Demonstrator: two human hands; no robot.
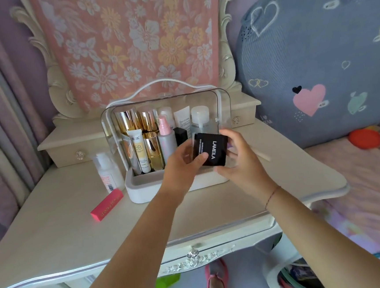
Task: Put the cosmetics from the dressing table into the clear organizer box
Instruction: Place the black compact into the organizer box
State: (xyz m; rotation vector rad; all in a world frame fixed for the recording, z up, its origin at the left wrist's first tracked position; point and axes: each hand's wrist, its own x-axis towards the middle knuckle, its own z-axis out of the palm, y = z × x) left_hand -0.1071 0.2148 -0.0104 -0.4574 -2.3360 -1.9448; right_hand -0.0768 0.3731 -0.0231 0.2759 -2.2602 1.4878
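step in hand: loading one item. black compact [210, 150] (label reads lameila) is held in the air by both hands, just in front of the open face of the clear organizer box [138, 192], above its white base and not yet inside.

hands: left hand [183, 167] grips the compact's near-left edge, thumb lying on its face. right hand [240, 162] pinches the far-right side, fingers over the top corner, thumb under the bottom corner. neither hand carries anything else.

box state: sits toward the back of the tabletop [65, 223]. left and centre are packed upright: gold tubes [125, 122], bb tube [140, 152], pink-pump spray bottle [166, 139], clear bottle [199, 122] at the back right. the front-right area is hidden behind the compact and hands, so i can't tell how much room is there.

next move, my read: push the compact forward and down into the front-right gap, probably on edge since it's flat and the rest is tight. one hand should let go early so the other can steer past the spray bottle without tipping it.

progress: mostly done. outside the box i see a white bottle [107, 171] touching or just beside its left wall, and a pink carton [107, 205] lying flat near that bottle. both need loading after this.
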